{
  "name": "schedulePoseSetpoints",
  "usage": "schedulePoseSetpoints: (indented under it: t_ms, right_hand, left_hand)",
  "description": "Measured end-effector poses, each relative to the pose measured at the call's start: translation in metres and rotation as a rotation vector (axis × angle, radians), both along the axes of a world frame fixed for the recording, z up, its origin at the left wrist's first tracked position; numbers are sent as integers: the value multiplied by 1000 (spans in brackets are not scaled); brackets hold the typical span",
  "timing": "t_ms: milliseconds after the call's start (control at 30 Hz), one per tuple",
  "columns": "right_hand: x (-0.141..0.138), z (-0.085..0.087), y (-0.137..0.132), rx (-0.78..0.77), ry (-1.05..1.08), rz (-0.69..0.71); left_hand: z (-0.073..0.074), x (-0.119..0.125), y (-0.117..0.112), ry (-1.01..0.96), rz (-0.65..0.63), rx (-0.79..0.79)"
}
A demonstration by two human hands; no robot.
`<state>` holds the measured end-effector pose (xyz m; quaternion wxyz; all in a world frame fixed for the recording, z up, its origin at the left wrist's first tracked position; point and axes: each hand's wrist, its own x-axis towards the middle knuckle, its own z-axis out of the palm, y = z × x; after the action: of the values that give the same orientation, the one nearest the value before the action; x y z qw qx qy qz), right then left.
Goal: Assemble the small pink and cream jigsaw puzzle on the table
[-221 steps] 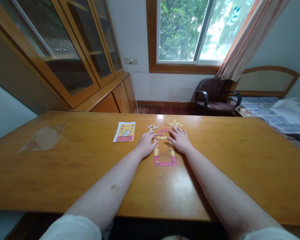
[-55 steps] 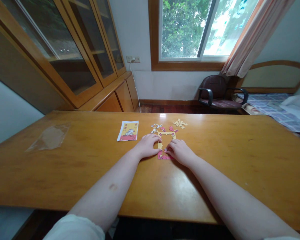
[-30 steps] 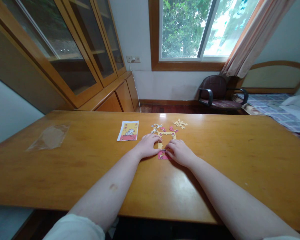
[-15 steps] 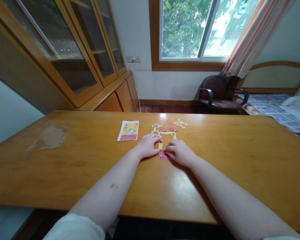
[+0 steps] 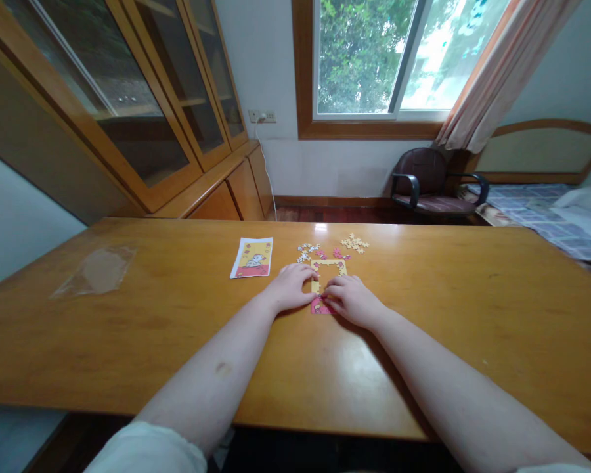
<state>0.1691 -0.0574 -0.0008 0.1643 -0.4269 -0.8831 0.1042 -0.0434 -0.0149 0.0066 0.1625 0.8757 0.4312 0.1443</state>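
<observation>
A small jigsaw puzzle (image 5: 316, 287) lies on the table, its border joined around a bare middle, yellow above and pink below. My left hand (image 5: 293, 288) rests along its left side, thumb and fingers apart and touching the edge. Over the lower right part, my right hand (image 5: 353, 299) has its fingertips pinched together on a puzzle piece at the inner edge of the pink section; the fingers mostly hide this piece. Just beyond the border are loose white pieces (image 5: 305, 251) and loose pink pieces (image 5: 337, 253).
A pile of plain yellowish pieces (image 5: 354, 244) lies farther back on the wooden table (image 5: 177, 322). Left of the puzzle is a picture card (image 5: 253, 257) with a white animal. A clear plastic bag (image 5: 98, 269) lies far left. An office chair (image 5: 426, 180) stands beyond the table.
My right hand's fingertips have shifted very slightly left over the pink section. My left hand stays in place at the puzzle's edge.
</observation>
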Motion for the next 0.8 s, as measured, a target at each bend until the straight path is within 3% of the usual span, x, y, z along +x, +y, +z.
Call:
schedulePoseSetpoints:
  t_ms: [800]
  right_hand:
    - [-2,2,-2,-34,-10,-2]
  left_hand:
    - [-1,0,0,-12,-1,8]
